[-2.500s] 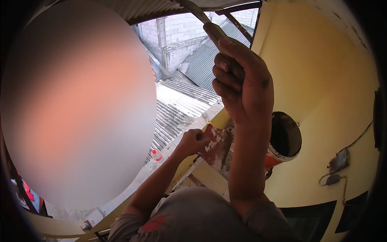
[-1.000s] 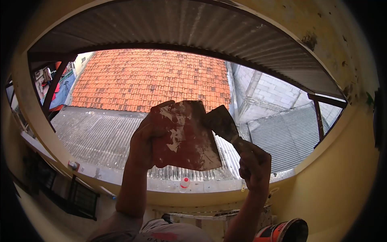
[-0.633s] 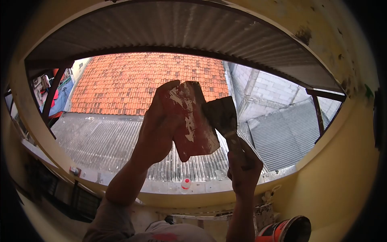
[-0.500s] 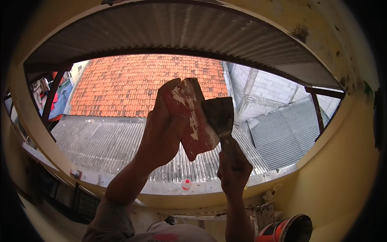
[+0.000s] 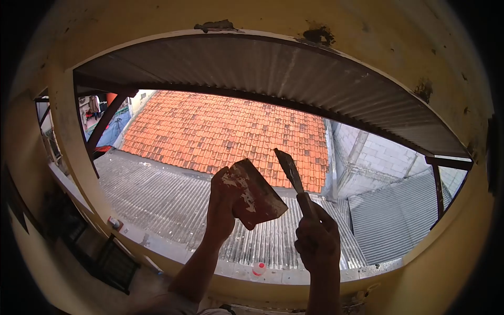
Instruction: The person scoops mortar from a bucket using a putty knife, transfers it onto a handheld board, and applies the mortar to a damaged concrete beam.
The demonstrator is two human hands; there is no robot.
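My left hand (image 5: 218, 210) is closed on the side of a flat red board (image 5: 260, 197) streaked with whitish putty, held up at mid-view. To its right, my right hand (image 5: 318, 239) grips the handle of a putty knife (image 5: 289, 169). The knife's dark blade points up and to the left, turned nearly edge-on. A gap separates the blade from the board. Most of my left fingers are hidden behind the board.
A wide window opening has a ledge (image 5: 294, 276) with a red-capped bottle (image 5: 259, 269) on it. Dark rough patches (image 5: 318, 35) mark the yellow wall above. Outside lie an orange tiled roof (image 5: 226, 131) and corrugated sheets (image 5: 157, 191).
The putty knife has come away from the red board and turned edge-on. Both hands sit lower in view, and the view has tilted up, showing more wall above the opening.
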